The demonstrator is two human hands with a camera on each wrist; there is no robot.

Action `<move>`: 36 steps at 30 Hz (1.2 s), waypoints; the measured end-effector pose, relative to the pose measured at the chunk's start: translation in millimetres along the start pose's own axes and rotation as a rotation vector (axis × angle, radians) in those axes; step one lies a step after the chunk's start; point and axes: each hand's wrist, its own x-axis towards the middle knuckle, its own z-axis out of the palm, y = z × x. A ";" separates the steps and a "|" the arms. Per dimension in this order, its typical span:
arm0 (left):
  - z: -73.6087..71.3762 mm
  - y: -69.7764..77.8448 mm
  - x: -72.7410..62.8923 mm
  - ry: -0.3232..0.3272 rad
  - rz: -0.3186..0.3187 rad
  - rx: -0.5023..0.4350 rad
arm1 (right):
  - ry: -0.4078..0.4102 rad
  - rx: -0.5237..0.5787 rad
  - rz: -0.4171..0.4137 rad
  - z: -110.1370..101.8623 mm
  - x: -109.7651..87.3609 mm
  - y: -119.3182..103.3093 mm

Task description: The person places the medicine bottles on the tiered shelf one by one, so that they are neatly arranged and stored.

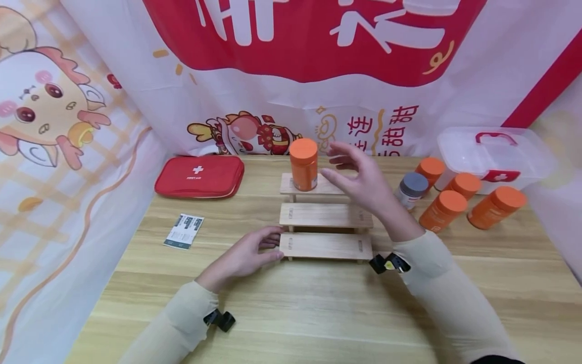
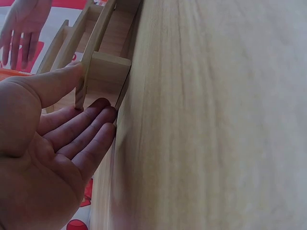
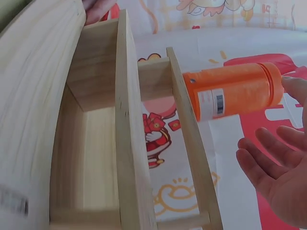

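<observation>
An orange bottle (image 1: 304, 167) with an orange cap stands upright on the top step of a three-step wooden stand (image 1: 325, 216), at its left end. My right hand (image 1: 359, 177) is just right of this bottle, fingers apart, holding nothing. In the right wrist view, its thumb overlaps the cap's edge; whether they touch I cannot tell. At the left end of the lowest step is my left hand (image 1: 247, 253). In the left wrist view, that hand's thumb rests at the step's edge, and its nearly straight fingers (image 2: 88, 134) reach the step's end beside the tabletop.
Several orange bottles (image 1: 443, 210) and a grey-capped bottle (image 1: 410, 189) stand right of the stand. Behind them is a clear box (image 1: 493, 146) with a red handle. A red first-aid pouch (image 1: 200, 176) and a printed packet (image 1: 184, 231) lie on the left.
</observation>
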 end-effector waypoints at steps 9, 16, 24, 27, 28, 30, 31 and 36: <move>0.9 0.9 -1.3 0.001 -0.005 -0.005 | 0.067 -0.068 -0.038 -24.2 -25.9 1.7; 1.2 1.4 -1.3 0.000 -0.002 -0.004 | 0.139 -0.120 -0.059 -41.8 -46.0 6.5; 0.9 2.6 -2.3 0.002 -0.012 -0.009 | 0.193 -0.140 -0.003 -60.2 -68.6 14.5; 1.2 1.6 -2.2 0.003 -0.013 -0.016 | 0.226 -0.150 0.017 -68.2 -78.5 19.4; 1.1 1.1 -2.3 0.003 -0.014 -0.017 | 0.239 -0.154 0.019 -70.9 -81.9 21.3; 1.1 0.9 -2.2 0.003 -0.016 -0.020 | 0.268 -0.155 0.027 -76.4 -88.8 24.9; 1.1 1.1 -2.1 0.004 -0.019 -0.021 | 0.281 -0.154 0.026 -79.5 -92.3 27.3; 1.1 0.9 -1.3 0.001 -0.015 -0.022 | 0.344 -0.158 0.039 -95.7 -110.3 41.0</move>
